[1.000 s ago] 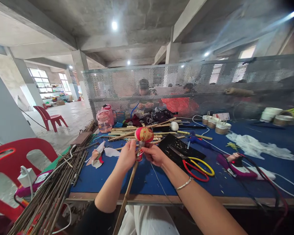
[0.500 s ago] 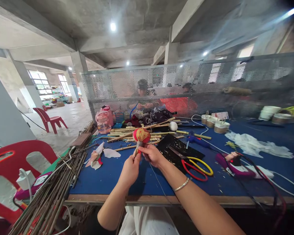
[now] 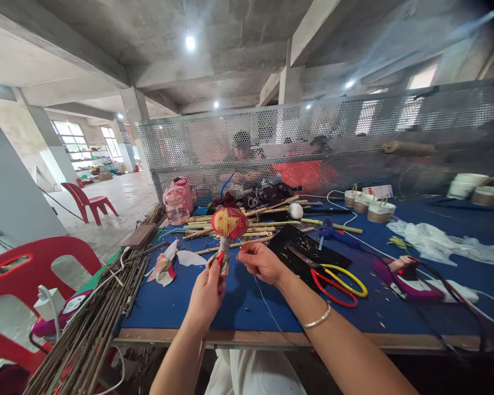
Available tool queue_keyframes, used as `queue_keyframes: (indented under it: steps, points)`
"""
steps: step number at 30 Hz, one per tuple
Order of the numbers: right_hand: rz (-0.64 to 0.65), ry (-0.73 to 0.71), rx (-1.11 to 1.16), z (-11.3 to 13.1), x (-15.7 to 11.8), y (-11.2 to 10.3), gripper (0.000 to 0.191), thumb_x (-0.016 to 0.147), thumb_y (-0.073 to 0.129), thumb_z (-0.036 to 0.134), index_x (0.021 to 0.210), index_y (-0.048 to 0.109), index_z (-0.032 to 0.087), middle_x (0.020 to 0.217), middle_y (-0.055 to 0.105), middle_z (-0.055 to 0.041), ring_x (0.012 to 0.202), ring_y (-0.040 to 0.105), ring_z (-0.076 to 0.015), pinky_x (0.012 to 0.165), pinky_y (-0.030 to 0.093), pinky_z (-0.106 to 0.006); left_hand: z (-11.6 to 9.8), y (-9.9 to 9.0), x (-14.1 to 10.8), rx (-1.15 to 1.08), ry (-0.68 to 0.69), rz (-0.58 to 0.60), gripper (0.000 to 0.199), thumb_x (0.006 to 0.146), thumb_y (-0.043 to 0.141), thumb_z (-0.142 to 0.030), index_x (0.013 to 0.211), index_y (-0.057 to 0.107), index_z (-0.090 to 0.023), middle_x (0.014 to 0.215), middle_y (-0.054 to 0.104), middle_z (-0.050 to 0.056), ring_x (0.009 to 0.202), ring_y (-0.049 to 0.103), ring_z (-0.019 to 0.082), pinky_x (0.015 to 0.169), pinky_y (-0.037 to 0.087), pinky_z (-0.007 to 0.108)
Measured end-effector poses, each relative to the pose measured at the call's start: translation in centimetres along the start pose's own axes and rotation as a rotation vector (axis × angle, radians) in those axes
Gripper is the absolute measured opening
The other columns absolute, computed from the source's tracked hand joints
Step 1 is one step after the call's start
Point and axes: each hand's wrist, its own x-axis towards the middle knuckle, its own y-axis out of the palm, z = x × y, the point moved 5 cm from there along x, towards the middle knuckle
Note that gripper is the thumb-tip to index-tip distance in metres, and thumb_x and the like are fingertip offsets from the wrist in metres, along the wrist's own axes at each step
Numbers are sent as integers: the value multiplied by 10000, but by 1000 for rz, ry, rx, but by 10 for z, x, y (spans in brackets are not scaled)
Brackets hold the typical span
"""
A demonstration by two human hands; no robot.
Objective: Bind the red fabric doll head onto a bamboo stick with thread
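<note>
My left hand [image 3: 208, 293] is closed round the lower end of a cloth-covered ball-headed piece [image 3: 229, 222], held upright over the blue table. Its round head is red and yellow, and grey wrapping binds the neck. To the right of that neck, my right hand [image 3: 260, 262] is pinched on a thin strand that is barely visible, apart from the piece. Scissors [image 3: 340, 282] with one red and one yellow handle lie on a black cloth [image 3: 286, 252] to the right. Cloth scraps [image 3: 164, 266] rest at the left.
Bamboo sticks [image 3: 197, 226] and a white ball [image 3: 295, 210] lie behind the hands. A pink jug [image 3: 176, 207] stands back left. Long twigs [image 3: 102, 307] cover the left edge. A blue glue gun [image 3: 333, 233], power strip [image 3: 411, 285] and tubs [image 3: 381, 211] are right. People sit behind the perforated screen [image 3: 189, 142].
My right hand has come off the neck of the piece and moved right. The piece has shifted slightly left with my left hand, and its head has turned. The view has shifted slightly.
</note>
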Motion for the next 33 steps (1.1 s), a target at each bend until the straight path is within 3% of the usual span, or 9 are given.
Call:
queue_keyframes:
  steps: [2,5,9,13,16,19,23,27,33]
  points:
    - [19,-18,53,2,0,3,371,497,836,378,614,555,165,409,393,108,342,173,-9,353,70,-195,-4,4,-9,-109,-67,69,490,718,478,-702,716,373,-223,484,232,-109,369,121,33,364,77,164]
    - [73,-37,84,5,-3,7,391,488,844,398,624,567,158,420,378,107,345,181,-4,352,80,-195,-2,16,-15,-267,-253,379,480,730,514,-660,661,344,-216,459,205,-113,368,58,24,335,55,137]
    - [155,-9,77,4,-9,6,412,569,814,385,861,642,151,455,376,105,360,186,-7,367,75,-197,12,29,-6,-409,-476,647,439,831,438,-539,588,277,-210,421,110,-117,366,-48,20,309,1,123]
    - [35,-1,79,2,-5,-9,384,576,802,379,817,632,134,442,379,98,352,177,-10,364,61,-212,10,27,19,-329,-402,403,388,873,391,-506,656,423,-186,447,304,-74,318,191,35,310,178,135]
    - [-135,7,22,9,8,-22,342,573,792,374,703,573,146,399,325,110,336,160,-16,353,51,-222,-21,19,35,-191,-127,123,391,884,367,-529,928,533,-179,673,547,2,511,500,98,469,390,196]
    - [-200,-1,-55,25,28,-24,319,596,766,367,724,567,153,384,337,109,328,171,-25,348,60,-224,-56,20,48,150,171,-17,369,867,432,-492,1074,528,-202,786,583,17,661,554,144,564,394,229]
    - [-169,-56,-75,40,48,-23,327,610,756,366,785,592,144,501,506,54,370,297,-39,364,146,-219,-69,31,75,410,341,-21,288,840,478,-451,792,555,-177,687,529,13,637,490,143,555,350,234]
    - [-229,-71,-187,34,46,-34,321,663,713,440,733,572,160,473,446,76,367,247,-37,373,117,-224,-52,25,96,255,105,93,373,832,400,-558,753,486,-204,505,331,-76,387,273,76,391,189,200]
    - [-207,-76,-241,34,29,-30,316,650,735,432,642,581,156,460,402,79,388,226,-31,391,96,-229,-33,13,89,-119,-192,223,423,720,541,-612,733,438,-202,505,252,-113,365,128,23,378,58,157]
